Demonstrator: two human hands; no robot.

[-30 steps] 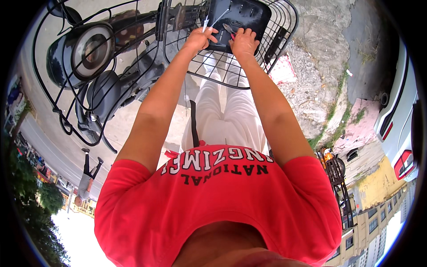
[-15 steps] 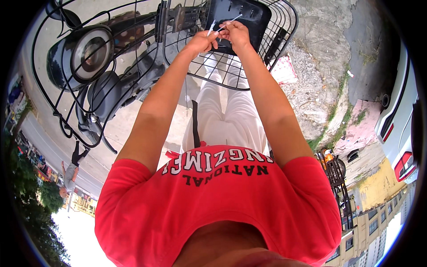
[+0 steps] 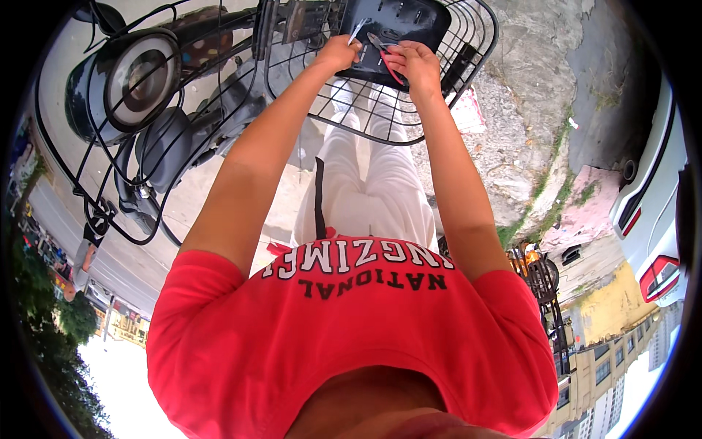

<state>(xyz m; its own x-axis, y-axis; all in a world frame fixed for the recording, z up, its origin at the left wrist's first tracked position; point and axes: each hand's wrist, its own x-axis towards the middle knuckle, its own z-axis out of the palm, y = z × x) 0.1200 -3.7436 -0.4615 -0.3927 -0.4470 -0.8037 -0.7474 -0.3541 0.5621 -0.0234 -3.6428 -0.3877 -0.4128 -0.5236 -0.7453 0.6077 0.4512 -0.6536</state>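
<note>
A black wire-mesh basket [image 3: 398,141] holds a glossy black plastic panel [image 3: 406,22]. Above it, my right hand [image 3: 418,64] grips red-handled metal pliers [image 3: 385,55]; my left hand [image 3: 340,53] pinches a thin white strip [image 3: 357,30] near the pliers' tips.

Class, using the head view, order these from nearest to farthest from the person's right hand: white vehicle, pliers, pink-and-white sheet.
1. Pliers: in the right hand.
2. Pink-and-white sheet: on the ground, to the hand's right.
3. White vehicle: at the picture's far right.
</note>
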